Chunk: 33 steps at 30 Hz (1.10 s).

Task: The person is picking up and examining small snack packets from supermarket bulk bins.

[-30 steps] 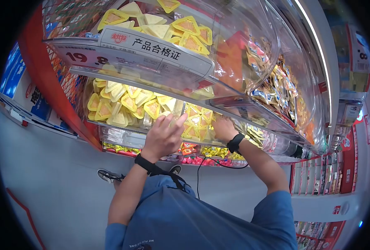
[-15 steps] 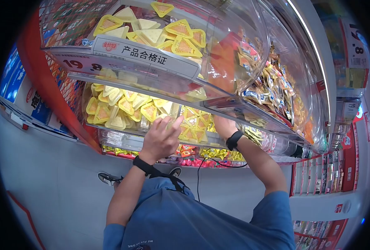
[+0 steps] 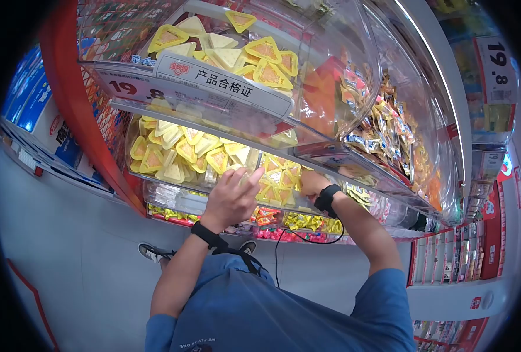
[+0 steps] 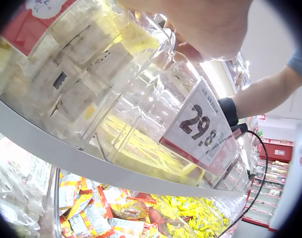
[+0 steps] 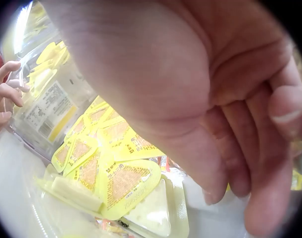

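1. Right hand [image 3: 314, 184] in the clear bin [image 3: 295, 206], fingers loosely bent, pinching nothing visible; no pack lifted out.
2. Left hand [image 3: 231, 198] at bin's front, fingers bent, slightly spread; can't tell if touching.
3. Yellow triangular packs [image 5: 123, 184] between 2 hands, just beside right: glossy, rounded corners, printed film.

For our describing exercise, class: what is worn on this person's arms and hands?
Short blue sleeves cover the upper arms. The left hand and right hand are bare, each with a black wristband. A thin black cable runs from the right one.
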### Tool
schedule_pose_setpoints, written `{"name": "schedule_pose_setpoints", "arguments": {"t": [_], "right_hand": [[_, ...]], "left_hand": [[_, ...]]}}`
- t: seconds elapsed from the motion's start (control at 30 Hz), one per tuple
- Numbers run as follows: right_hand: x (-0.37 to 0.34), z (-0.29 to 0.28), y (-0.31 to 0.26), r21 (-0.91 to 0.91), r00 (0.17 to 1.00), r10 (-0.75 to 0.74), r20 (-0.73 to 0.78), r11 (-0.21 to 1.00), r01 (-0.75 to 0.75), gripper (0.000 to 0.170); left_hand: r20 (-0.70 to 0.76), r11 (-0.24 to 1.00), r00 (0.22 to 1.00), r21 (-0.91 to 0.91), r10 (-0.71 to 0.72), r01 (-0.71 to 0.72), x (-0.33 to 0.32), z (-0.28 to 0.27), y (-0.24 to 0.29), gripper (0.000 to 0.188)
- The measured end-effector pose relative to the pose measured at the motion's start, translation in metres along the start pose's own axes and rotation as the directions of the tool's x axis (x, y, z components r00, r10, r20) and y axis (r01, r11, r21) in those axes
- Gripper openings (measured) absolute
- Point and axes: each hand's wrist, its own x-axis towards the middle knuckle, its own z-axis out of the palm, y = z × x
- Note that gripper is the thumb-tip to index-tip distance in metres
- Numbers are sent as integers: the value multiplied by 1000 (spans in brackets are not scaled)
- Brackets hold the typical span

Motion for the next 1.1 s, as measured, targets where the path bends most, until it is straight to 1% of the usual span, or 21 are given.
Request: {"name": "schedule_pose_setpoints", "arguments": {"t": [0.07,0.1,0.17,0.2,0.27,0.33,0.37,0.43,0.53,0.57,0.67,0.77,0.87,0.97,1.07,1.1], "right_hand": [[-8,-15,-12,50,996,45,-79,998,-41,15],[-13,-20,-17,61,984,43,-174,998,-32,14],[-15,-21,-17,55,958,32,-285,998,-17,13],[-12,-19,-15,39,953,22,-303,999,-11,14],[-10,-21,-14,18,966,40,-255,999,-36,15],[-15,-28,-14,1,987,105,-119,994,-105,19],[-19,-32,-16,55,996,94,2,994,-94,22],[-30,-38,-18,170,970,56,236,981,-97,29],[-35,-24,-22,149,928,-74,366,989,20,42],[-38,-22,-23,98,938,-68,340,995,36,47],[-34,-18,-20,160,897,-35,441,986,-40,48],[-30,-12,-12,210,871,-117,477,978,16,44],[-32,-16,-6,192,849,-159,505,979,70,38],[-33,-13,0,184,874,-116,471,982,31,33],[-29,-3,11,129,903,-201,380,978,163,28],[-29,0,15,126,913,-217,345,975,184,27]], "left_hand": [[2,1000,1000,4,1,-1,0,0,0,26],[0,1000,1000,6,-1,1,0,0,0,26],[-5,1000,1000,9,-2,2,1,-1,1,26],[-9,1000,1000,4,-1,1,1,-1,2,26],[-16,1000,1000,1,1,-1,1,-1,0,26],[-32,1000,999,-8,3,-3,1,0,0,23],[-41,1000,999,-16,6,-6,1,0,1,22],[-35,1000,999,-18,2,-3,2,0,2,22],[-35,1000,999,-14,-1,0,3,0,2,21],[-34,1000,999,-13,-2,2,3,0,2,21],[-33,1000,999,-14,3,-4,3,-1,2,20],[-35,1000,999,-5,0,0,3,0,2,20],[-39,1000,999,3,-3,3,3,1,3,20],[-30,1000,1000,0,-7,7,2,1,2,20],[-29,1000,1000,-3,-5,5,3,1,2,20],[-29,1000,1000,-4,-9,9,3,0,2,20]]}}
